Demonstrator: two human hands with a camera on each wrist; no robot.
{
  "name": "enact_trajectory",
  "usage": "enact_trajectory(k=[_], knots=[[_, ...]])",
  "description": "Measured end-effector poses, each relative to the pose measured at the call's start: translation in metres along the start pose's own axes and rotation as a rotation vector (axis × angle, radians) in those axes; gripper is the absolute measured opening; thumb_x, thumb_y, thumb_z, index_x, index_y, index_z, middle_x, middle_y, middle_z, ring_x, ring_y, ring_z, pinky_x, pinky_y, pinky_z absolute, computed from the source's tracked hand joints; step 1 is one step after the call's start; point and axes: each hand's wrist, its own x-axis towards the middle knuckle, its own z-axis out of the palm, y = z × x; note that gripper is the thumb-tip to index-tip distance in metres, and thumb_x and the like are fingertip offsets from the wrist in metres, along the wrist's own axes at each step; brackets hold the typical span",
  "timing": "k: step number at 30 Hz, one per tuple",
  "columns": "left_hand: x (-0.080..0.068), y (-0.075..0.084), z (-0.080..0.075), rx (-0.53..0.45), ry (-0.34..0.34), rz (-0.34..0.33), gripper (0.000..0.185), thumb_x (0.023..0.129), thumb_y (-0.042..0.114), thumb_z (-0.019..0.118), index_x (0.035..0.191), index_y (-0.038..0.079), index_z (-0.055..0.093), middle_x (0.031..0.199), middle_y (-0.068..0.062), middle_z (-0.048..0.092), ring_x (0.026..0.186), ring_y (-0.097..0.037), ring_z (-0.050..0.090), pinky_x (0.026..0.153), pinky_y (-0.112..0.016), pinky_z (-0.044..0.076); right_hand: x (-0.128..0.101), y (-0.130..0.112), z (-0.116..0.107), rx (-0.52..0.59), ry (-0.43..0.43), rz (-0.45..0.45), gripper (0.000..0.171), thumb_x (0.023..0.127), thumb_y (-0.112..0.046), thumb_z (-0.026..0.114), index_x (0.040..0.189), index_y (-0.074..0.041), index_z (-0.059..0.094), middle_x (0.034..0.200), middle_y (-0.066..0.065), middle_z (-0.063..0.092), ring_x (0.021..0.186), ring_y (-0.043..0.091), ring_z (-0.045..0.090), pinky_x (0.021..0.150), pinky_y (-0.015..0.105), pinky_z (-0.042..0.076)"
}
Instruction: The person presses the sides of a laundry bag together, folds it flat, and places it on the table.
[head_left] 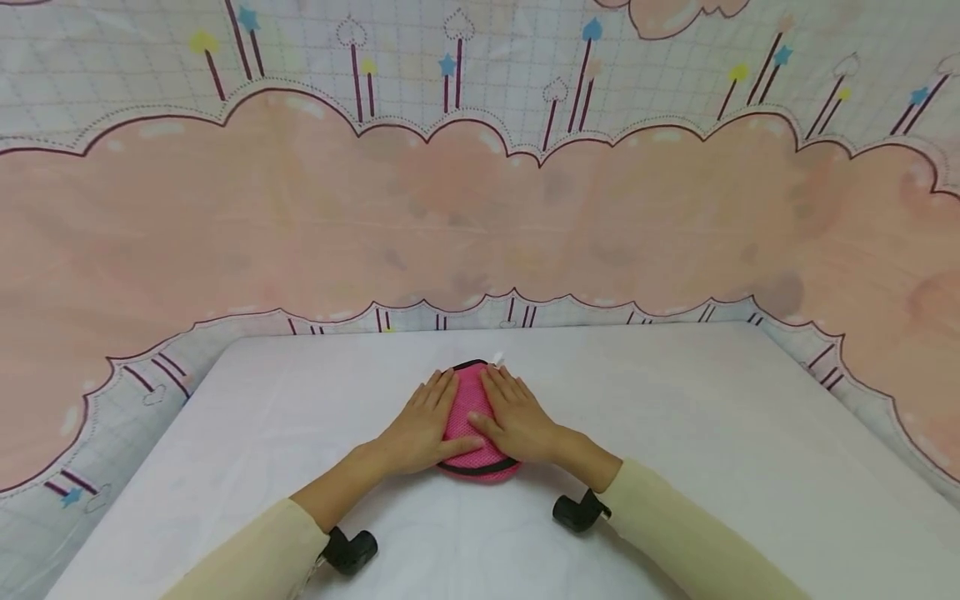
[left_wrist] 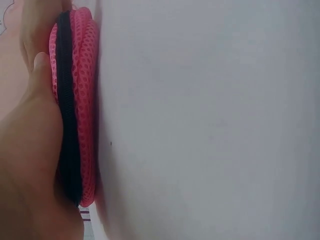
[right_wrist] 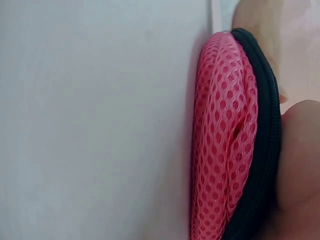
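A rounded pink mesh pouch with black zipper trim lies on the white table. My left hand rests on its left side, fingers straight and pointing away from me, thumb stretched across the front. On the right side my right hand lies the same way, its thumb over the middle. In the left wrist view the pouch looks fairly flat, with a black zipper along its edge below the hand. The right wrist view shows puckered mesh beneath the zipper band. What is inside cannot be seen.
The white-covered table spreads around the pouch. A small white tab shows at the pouch's far edge. Behind the table hangs a printed peach-and-white cloth. Black wrist devices sit under both sleeves.
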Motion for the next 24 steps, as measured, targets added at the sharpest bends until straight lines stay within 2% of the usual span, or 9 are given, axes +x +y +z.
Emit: enact_trajectory(k=[10,17,21,24], knots=[[0.001,-0.005,0.013,-0.077,0.104,-0.040,0.098,0.085,0.055,0.062,0.147,-0.009,0.022,0.152,-0.023,0.023,0.142,-0.038,0.015,0.114,-0.048,0.012,-0.001,0.004,0.006,0.026,0.065,0.002,0.065,0.102,-0.034,0.043,0.146,0.010,0.024,0.153,0.025,0.020,0.142,0.040,0.011,0.113,0.052,0.011],[0.001,-0.006,0.018,-0.138,0.176,-0.065,0.100,0.080,0.056,0.066,0.146,-0.008,0.026,0.153,-0.021,0.025,0.141,-0.035,0.018,0.113,-0.047,0.015,-0.002,0.005,0.008,0.118,0.125,0.012,0.063,0.100,-0.032,0.046,0.145,0.008,0.028,0.153,0.022,0.023,0.143,0.037,0.012,0.114,0.049,0.009],[0.001,-0.007,0.020,-0.163,0.188,-0.077,0.100,0.079,0.055,0.068,0.147,-0.007,0.026,0.153,-0.020,0.025,0.141,-0.034,0.018,0.113,-0.048,0.018,-0.002,0.006,0.008,0.135,0.146,0.006,0.063,0.100,-0.031,0.048,0.144,0.009,0.030,0.152,0.023,0.024,0.142,0.037,0.013,0.113,0.050,0.010],[0.001,-0.006,0.017,-0.194,0.150,-0.102,0.102,0.079,0.057,0.068,0.148,-0.005,0.024,0.153,-0.019,0.024,0.142,-0.034,0.017,0.112,-0.050,0.020,-0.004,0.006,0.007,0.135,0.135,0.008,0.063,0.100,-0.031,0.048,0.144,0.010,0.030,0.152,0.024,0.025,0.142,0.039,0.014,0.113,0.052,0.011]])
